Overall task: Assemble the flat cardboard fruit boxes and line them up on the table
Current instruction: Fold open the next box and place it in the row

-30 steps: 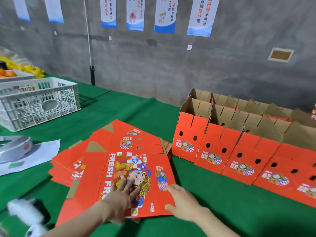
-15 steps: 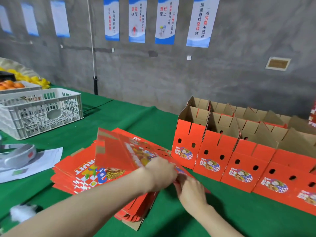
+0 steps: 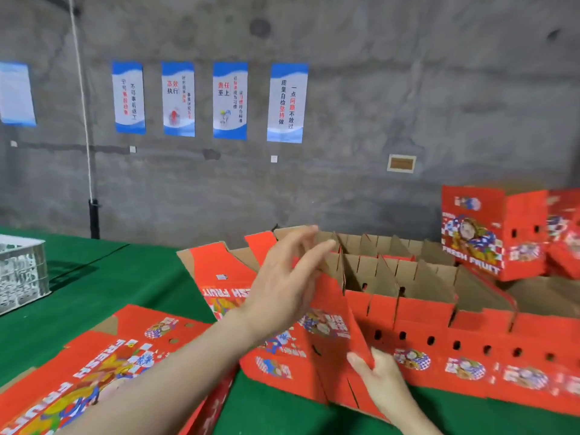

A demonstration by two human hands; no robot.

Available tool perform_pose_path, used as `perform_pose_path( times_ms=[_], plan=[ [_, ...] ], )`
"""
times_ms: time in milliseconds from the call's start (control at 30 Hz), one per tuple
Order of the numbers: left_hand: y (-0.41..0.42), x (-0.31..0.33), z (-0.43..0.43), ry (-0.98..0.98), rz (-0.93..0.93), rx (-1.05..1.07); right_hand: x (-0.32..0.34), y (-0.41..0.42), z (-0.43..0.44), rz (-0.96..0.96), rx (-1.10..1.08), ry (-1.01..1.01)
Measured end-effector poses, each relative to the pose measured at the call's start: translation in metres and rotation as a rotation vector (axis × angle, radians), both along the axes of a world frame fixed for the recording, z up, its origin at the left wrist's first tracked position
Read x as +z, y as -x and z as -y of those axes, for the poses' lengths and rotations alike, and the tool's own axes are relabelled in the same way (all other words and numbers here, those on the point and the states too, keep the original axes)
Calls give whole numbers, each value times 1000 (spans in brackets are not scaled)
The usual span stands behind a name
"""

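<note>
The left hand [image 3: 282,277] is spread, fingers nearly straight, resting against the upper panel of a red printed cardboard box blank [image 3: 276,362] that stands raised between both hands, probably to steady the sheet while it is opened into a sleeve. The right hand [image 3: 381,383], lower and nearer, pinches a folded side panel's bottom corner. Under the left forearm lies the stack of flat red blanks [image 3: 110,356]. Just beyond the right hand runs the row of assembled open-topped boxes [image 3: 439,312] on the green-covered table [image 3: 125,277].

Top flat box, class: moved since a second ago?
Yes. The top flat box has risen off the stack of flats, rightward toward the row of assembled boxes; the right hand pinches it.
</note>
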State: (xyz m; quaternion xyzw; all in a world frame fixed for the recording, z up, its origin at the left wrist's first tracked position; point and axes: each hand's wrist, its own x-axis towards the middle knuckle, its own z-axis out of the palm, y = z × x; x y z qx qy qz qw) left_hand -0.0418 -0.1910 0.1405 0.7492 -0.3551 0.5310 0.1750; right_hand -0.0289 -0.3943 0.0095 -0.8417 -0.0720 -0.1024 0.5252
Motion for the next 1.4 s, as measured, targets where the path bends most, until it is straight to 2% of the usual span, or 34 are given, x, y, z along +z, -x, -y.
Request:
perform_pose_path(
  times_ms=[67, 167, 300, 367, 500, 633, 700, 800, 867, 1000, 1133, 1300, 1400],
  plan=[
    [-6, 1, 17, 180, -58, -20, 2, 12, 31, 8, 2, -25],
    [-16, -2, 37, 396, -278, -24, 6, 30, 72, 6, -61, -79],
    [-17, -13, 82, 289, -569, -22, 19, 64, 127, -2, -170, -185],
    [-6, -15, 116, 219, -705, -108, 31, 83, 142, 13, -214, -198],
    [17, -8, 178, 194, -1074, -372, 53, 119, 138, 48, -215, -49],
    [32, 7, 193, 411, -1414, -542, 66, 146, 109, 63, -157, 156],
    [37, 10, 189, 462, -1527, -634, 69, 151, 91, 84, -95, 229],
    [38, 15, 178, 628, -1527, -694, 65, 145, 66, 190, 11, 326],
    [35, 20, 164, 720, -1416, -695, 65, 133, 55, 223, 96, 335],
    [26, 27, 124, 714, -1166, -631, 59, 103, 59, 267, 209, 332],
    [15, 18, 95, 724, -1177, -675, 55, 66, 89, 303, 27, 291],
    [7, 5, 73, 682, -1214, -685, 76, 29, 142, 191, -195, 323],
    [4, -1, 65, 651, -1232, -675, 94, 18, 168, 114, -273, 233]
  ],
)
